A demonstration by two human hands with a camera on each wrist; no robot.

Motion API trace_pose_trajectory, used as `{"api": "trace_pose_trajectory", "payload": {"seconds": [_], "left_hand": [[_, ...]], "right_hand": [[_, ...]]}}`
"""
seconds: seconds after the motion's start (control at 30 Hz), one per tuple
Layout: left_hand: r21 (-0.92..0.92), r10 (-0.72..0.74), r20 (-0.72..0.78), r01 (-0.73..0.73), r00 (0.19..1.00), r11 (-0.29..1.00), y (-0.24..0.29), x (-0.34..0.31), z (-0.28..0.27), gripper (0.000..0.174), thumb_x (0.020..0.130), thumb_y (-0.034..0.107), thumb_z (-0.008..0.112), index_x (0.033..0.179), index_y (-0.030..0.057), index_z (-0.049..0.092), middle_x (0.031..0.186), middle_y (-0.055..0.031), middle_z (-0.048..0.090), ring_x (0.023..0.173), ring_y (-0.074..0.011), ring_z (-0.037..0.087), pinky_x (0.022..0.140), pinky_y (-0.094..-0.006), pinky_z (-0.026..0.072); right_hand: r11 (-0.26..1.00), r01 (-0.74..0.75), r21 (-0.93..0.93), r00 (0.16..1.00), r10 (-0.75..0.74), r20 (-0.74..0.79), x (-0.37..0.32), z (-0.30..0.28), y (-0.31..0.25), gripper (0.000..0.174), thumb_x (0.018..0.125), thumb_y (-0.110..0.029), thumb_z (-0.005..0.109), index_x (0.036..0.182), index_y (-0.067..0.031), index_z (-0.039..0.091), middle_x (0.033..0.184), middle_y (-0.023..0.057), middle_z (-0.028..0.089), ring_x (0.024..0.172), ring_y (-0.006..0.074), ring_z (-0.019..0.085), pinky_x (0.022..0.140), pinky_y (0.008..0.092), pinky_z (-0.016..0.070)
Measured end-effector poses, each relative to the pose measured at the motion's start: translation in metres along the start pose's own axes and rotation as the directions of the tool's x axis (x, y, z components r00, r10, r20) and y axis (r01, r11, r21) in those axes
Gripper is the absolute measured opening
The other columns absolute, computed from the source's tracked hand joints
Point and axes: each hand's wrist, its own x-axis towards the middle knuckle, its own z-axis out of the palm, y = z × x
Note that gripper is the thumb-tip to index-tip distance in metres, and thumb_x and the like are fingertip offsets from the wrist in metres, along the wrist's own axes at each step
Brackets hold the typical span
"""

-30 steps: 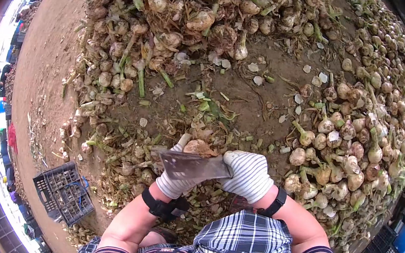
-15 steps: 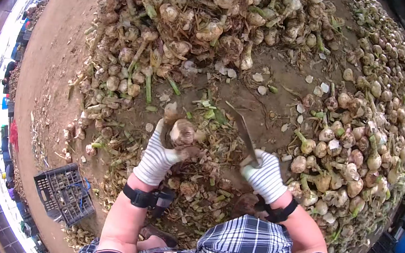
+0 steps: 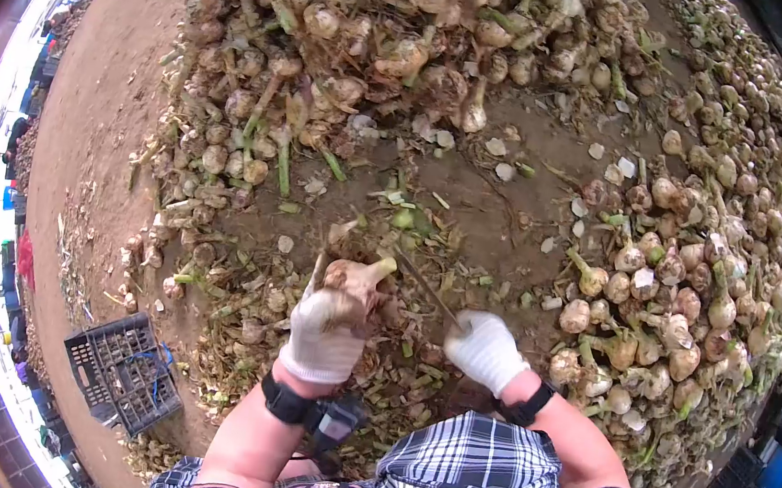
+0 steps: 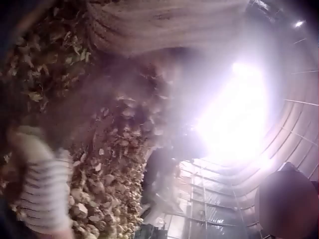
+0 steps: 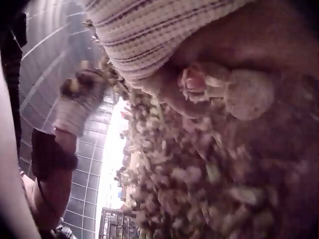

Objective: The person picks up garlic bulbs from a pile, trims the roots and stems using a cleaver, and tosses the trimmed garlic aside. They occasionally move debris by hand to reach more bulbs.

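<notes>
My left hand (image 3: pixel 327 336), in a striped white glove, grips a garlic bulb (image 3: pixel 348 280) whose short cut stalk points toward the right hand. A pale piece on a thin stalk (image 3: pixel 341 233) shows just beyond that hand's fingers. The right hand (image 3: pixel 487 351), gloved alike, holds a knife (image 3: pixel 427 287) by its handle, blade turned nearly edge-on with its tip close to the bulb's stalk. In the right wrist view the right glove (image 5: pixel 149 35) fills the top and the left hand (image 5: pixel 82 102) is at the left. The left wrist view is blurred and glare-washed.
A big heap of untrimmed garlic (image 3: pixel 364 58) lies ahead, and a pile of trimmed bulbs (image 3: pixel 686 278) spreads along the right. Cut stalks and skins (image 3: pixel 260 297) litter the dirt around the hands. At the left stands a black plastic crate (image 3: pixel 124 373).
The knife blade, earlier lying flat across in front of the left hand, swung away upright and now slants back toward the bulb. The left hand has turned over, tipping the bulb's stalk up and right.
</notes>
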Motion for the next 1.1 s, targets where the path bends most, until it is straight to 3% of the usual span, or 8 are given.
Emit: {"api": "trace_pose_trajectory", "payload": {"seconds": [0.2, 0.27, 0.33, 0.43, 0.5, 0.8, 0.9, 1.1], "left_hand": [[0.545, -0.152, 0.445, -0.132, 0.882, 0.828, 0.012, 0.012, 0.136, 0.086, 0.069, 0.015, 0.075, 0.141, 0.006, 0.028, 0.136, -0.0121, 0.045, 0.11, -0.0262, 0.056, 0.094, -0.0361, 0.0455], [0.751, 0.035, 0.569, -0.536, 0.822, 0.386, 0.021, 0.021, 0.108, 0.09, 0.065, 0.014, 0.078, 0.141, 0.0067, 0.031, 0.133, -0.0137, 0.049, 0.112, -0.0279, 0.056, 0.094, -0.0371, 0.0458], [0.949, 0.207, 0.302, -0.272, 0.931, -0.161, 0.047, 0.04, 0.041, 0.077, 0.068, 0.025, 0.078, 0.135, 0.007, 0.044, 0.125, -0.018, 0.056, 0.115, -0.0316, 0.055, 0.096, -0.0397, 0.0457], [0.556, 0.232, -0.309, 0.374, 0.922, -0.743, 0.077, 0.004, -0.077, 0.068, 0.076, 0.054, 0.063, 0.126, 0.0093, 0.053, 0.117, -0.0168, 0.062, 0.11, -0.0293, 0.058, 0.105, -0.0525, 0.0296], [0.439, 0.164, -0.655, 0.548, 0.738, -0.712, 0.072, -0.003, -0.102, 0.068, 0.077, 0.056, 0.061, 0.127, 0.0123, 0.052, 0.115, -0.0163, 0.062, 0.111, -0.0294, 0.057, 0.104, -0.05, 0.0305], [0.877, 0.198, -0.178, 0.247, 0.964, -0.412, -0.034, 0.046, -0.077, 0.051, 0.085, 0.032, 0.063, 0.128, 0.0082, 0.049, 0.129, -0.0192, 0.044, 0.094, -0.0323, 0.06, 0.088, -0.0392, 0.0501], [0.784, 0.251, -0.608, 0.619, 0.753, 0.042, -0.038, 0.054, -0.08, 0.074, 0.071, 0.01, 0.075, 0.134, 0.0006, 0.037, 0.132, -0.0175, 0.046, 0.111, -0.0287, 0.055, 0.098, -0.0361, 0.0445], [0.486, 0.059, -0.21, 0.052, 0.976, 0.872, -0.033, 0.032, -0.075, 0.065, 0.073, -0.004, 0.069, 0.13, 0.0007, 0.04, 0.121, -0.0074, 0.056, 0.106, -0.0154, 0.055, 0.094, -0.0269, 0.0461]], "right_hand": [[0.948, -0.274, 0.16, 0.894, 0.189, 0.407, -0.003, 0.012, 0.009, 0.039, 0.081, -0.028, 0.059, 0.106, 0.0019, 0.057, 0.101, 0.0204, 0.061, 0.093, 0.025, 0.058, 0.082, 0.0361, 0.0478], [0.879, -0.339, 0.334, 0.908, 0.213, 0.36, 0.004, -0.017, 0.002, 0.044, 0.083, -0.026, 0.061, 0.115, 0.0026, 0.049, 0.104, 0.0142, 0.058, 0.093, 0.0142, 0.055, 0.081, 0.0301, 0.0472], [0.358, -0.319, 0.878, 0.943, 0.213, 0.256, 0.015, -0.005, 0.059, 0.037, 0.083, -0.02, 0.061, 0.111, 0.0019, 0.05, 0.096, 0.0081, 0.059, 0.083, 0.0079, 0.054, 0.073, 0.0264, 0.0467], [0.743, -0.164, 0.649, 0.938, 0.321, -0.131, 0.007, -0.016, 0.055, 0.005, 0.065, 0.0, 0.063, 0.067, -0.0037, 0.061, 0.058, 0.0007, 0.057, 0.054, 0.0099, 0.052, 0.051, 0.0266, 0.0423], [0.709, -0.311, 0.632, 0.924, 0.381, 0.028, 0.003, -0.021, 0.049, 0.021, 0.069, 0.0, 0.064, 0.089, 0.0019, 0.058, 0.069, -0.0001, 0.057, 0.062, 0.0064, 0.052, 0.056, 0.0229, 0.0438], [0.868, -0.163, 0.469, 0.979, 0.201, -0.032, 0.014, -0.023, 0.027, 0.005, 0.073, -0.005, 0.057, 0.078, -0.0016, 0.057, 0.06, -0.0016, 0.053, 0.055, 0.0071, 0.046, 0.052, 0.0255, 0.0396], [0.885, -0.187, 0.427, 0.977, 0.212, -0.012, 0.008, -0.017, 0.036, 0.003, 0.072, -0.003, 0.055, 0.075, -0.0025, 0.055, 0.057, -0.0013, 0.049, 0.053, 0.0098, 0.044, 0.052, 0.0273, 0.0389], [0.992, 0.045, -0.121, 0.992, -0.059, -0.115, -0.004, -0.041, -0.011, 0.013, 0.072, -0.019, 0.058, 0.074, -0.0056, 0.058, 0.067, 0.0177, 0.061, 0.065, 0.0366, 0.061, 0.058, 0.0435, 0.0485]]}}
